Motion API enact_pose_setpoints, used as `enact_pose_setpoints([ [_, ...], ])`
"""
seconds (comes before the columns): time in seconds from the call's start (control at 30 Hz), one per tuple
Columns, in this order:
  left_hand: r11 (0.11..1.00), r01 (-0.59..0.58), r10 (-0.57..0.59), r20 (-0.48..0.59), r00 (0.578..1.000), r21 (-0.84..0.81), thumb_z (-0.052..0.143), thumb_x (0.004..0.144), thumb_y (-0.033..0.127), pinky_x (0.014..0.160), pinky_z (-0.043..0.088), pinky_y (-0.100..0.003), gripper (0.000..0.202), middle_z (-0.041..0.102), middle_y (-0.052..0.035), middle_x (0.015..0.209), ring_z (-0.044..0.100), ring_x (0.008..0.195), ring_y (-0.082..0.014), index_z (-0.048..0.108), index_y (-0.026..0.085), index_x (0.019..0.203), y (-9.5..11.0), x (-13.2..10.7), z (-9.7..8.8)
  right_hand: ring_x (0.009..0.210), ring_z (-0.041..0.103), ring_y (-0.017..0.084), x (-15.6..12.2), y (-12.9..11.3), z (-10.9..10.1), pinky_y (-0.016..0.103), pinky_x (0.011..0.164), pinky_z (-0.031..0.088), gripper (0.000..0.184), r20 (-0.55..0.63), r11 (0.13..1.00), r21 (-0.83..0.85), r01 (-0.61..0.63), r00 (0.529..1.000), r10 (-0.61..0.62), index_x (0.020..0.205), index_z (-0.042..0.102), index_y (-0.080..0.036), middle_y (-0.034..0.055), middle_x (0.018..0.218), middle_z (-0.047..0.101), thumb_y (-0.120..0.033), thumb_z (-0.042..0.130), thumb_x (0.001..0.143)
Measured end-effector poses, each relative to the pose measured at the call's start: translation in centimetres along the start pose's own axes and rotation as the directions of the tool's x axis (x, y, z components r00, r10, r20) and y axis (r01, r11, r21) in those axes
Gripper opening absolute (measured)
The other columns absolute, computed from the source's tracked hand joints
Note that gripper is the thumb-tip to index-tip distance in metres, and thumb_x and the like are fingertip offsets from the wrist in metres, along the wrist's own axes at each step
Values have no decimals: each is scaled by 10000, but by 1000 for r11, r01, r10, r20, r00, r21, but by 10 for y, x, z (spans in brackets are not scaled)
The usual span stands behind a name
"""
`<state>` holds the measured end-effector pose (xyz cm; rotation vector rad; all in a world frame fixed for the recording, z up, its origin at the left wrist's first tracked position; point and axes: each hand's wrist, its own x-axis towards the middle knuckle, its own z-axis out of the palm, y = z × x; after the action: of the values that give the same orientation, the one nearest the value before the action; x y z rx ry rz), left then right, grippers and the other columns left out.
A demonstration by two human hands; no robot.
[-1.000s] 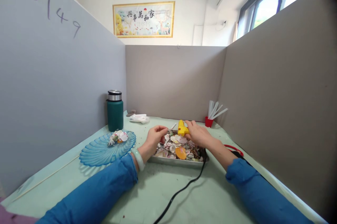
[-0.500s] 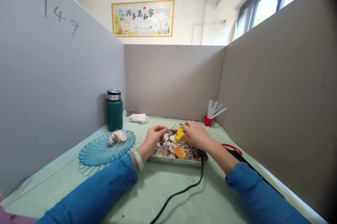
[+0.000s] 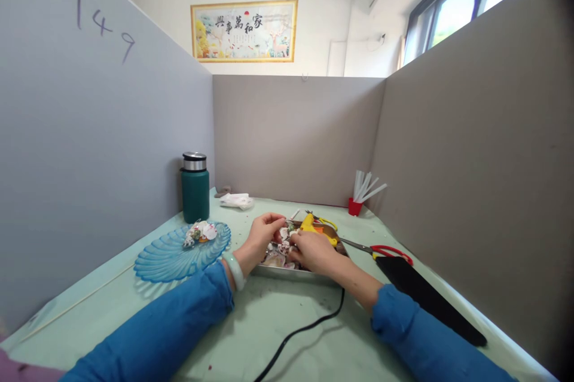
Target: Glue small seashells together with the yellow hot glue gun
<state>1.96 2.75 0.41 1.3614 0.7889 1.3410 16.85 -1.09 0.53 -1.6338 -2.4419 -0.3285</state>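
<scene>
A metal tray full of seashells is in front of me. My left hand is above its left side, thumb and fingers pinched together; what they hold is too small to make out. Over the middle of the tray, my right hand has its fingers curled down among the shells, and its fingertips are partly hidden. Just behind that hand, a yellow glue gun rests on the tray, untouched. Its black cord runs toward me over the table.
On the left, a blue glass plate carries a cluster of shells, with a green bottle behind. Red-handled scissors and a black flat object lie right. A red cup holds white sticks. Partitions enclose the table.
My right hand has left the yellow glue gun and moved left and nearer, down onto the shells. The gun now lies on the tray. My left hand has hardly moved.
</scene>
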Motion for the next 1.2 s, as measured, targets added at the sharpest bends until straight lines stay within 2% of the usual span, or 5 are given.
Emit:
enact_pose_setpoints([
  [0.23,1000,-8,9,39,999,-26,669,610,306,402,365,-188,279,580,-9,644,450,402,-49,573,113,788,4,-3,1,856,568,189,-2,0,-6,244,657,353,206,-123,985,175,-9,992,31,928,569,-185,70,926,616,-311,457,808],
  [0.4,997,-57,61,82,995,-52,657,630,350,436,391,-197,322,610,-26,733,459,421,-44,572,123,842,5,-4,1,652,562,119,-4,6,-6,214,608,364,277,-60,833,549,-62,992,113,1074,475,-173,8,736,610,-292,421,830],
  [0.67,997,-67,71,99,993,-42,667,623,312,440,387,-200,284,530,27,568,461,422,-60,591,121,818,9,-6,3,662,550,119,-3,8,-1,214,585,393,262,-92,713,693,-108,967,236,929,532,-161,4,742,593,-338,533,735],
  [0.9,961,-209,196,90,977,183,623,671,307,436,381,-195,232,547,11,554,468,432,-76,614,133,825,8,-7,6,423,490,82,-3,3,2,188,410,379,270,-7,500,858,-119,970,244,939,513,-172,-53,548,507,-376,492,764],
  [1.2,874,-321,290,139,947,366,551,709,247,479,405,-199,177,591,-16,642,505,494,-91,631,142,827,3,-8,6,373,465,72,-3,1,-2,178,359,378,190,-49,389,919,-62,962,269,789,494,-168,-82,489,443,-338,542,719],
])
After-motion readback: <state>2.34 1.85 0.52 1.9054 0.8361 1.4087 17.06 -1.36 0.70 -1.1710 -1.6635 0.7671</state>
